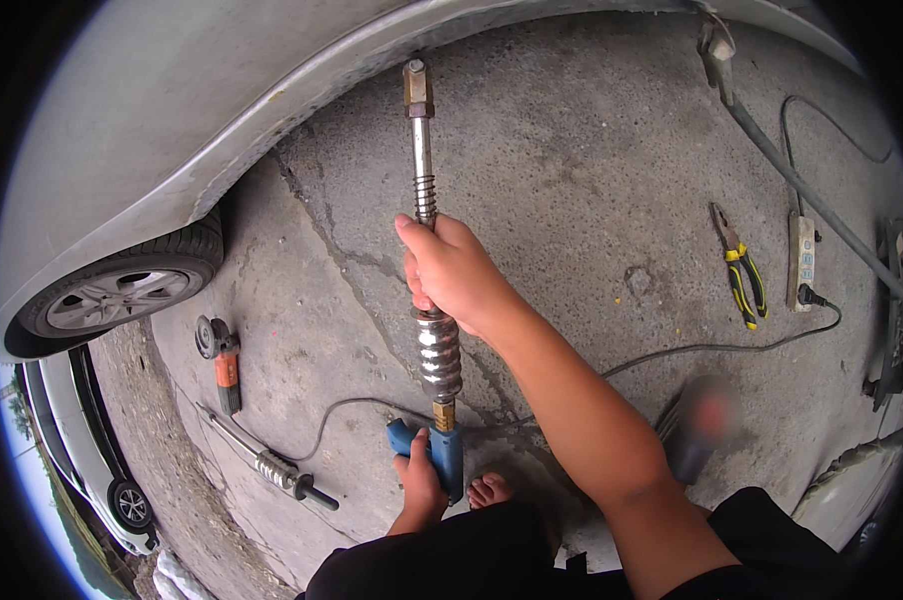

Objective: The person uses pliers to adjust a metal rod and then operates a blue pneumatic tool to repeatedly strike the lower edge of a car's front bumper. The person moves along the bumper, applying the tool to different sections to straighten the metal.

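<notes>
A slide-hammer dent puller [440,355] stands out ahead of me in both hands, its tip near the car's lower edge. My left hand [421,487] is closed round its blue pistol-style handle [450,465]. Farther up, my right hand [453,268] wraps round the shaft, between the ribbed chrome weight and a coil spring [426,200]. The part of the tool inside that fist is hidden. Beyond the spring, the bare rod ends in a brass-coloured hex fitting [419,92]. A dark cable [362,402] passes near the handle; where it joins cannot be seen.
A pale car body [162,120] with a wheel [122,290] arches over the far left. On the concrete lie an orange angle grinder [224,365], a second slide hammer [270,462], yellow-black pliers [740,268] and a power strip [802,262]. A thick grey cable [802,185] crosses at right.
</notes>
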Action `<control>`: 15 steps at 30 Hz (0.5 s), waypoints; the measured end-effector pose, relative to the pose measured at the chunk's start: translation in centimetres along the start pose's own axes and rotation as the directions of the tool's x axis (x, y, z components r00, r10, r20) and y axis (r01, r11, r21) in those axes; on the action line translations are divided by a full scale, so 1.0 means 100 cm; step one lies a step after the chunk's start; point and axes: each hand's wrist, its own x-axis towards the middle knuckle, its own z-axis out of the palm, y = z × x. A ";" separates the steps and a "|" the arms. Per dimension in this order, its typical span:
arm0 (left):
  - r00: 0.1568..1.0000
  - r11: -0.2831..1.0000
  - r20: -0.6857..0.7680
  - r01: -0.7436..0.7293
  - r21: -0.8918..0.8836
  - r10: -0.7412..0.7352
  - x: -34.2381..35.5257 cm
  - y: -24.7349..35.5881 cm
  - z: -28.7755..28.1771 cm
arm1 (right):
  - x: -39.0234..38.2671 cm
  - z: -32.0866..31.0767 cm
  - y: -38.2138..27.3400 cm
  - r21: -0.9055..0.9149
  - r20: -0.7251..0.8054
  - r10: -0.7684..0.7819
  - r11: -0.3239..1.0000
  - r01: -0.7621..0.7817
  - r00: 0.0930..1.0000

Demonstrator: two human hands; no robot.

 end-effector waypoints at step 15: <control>0.996 0.996 -0.023 -0.083 0.041 0.084 -0.004 0.005 0.015 | -0.009 -0.012 -0.009 0.054 -0.025 -0.028 0.998 0.029 0.999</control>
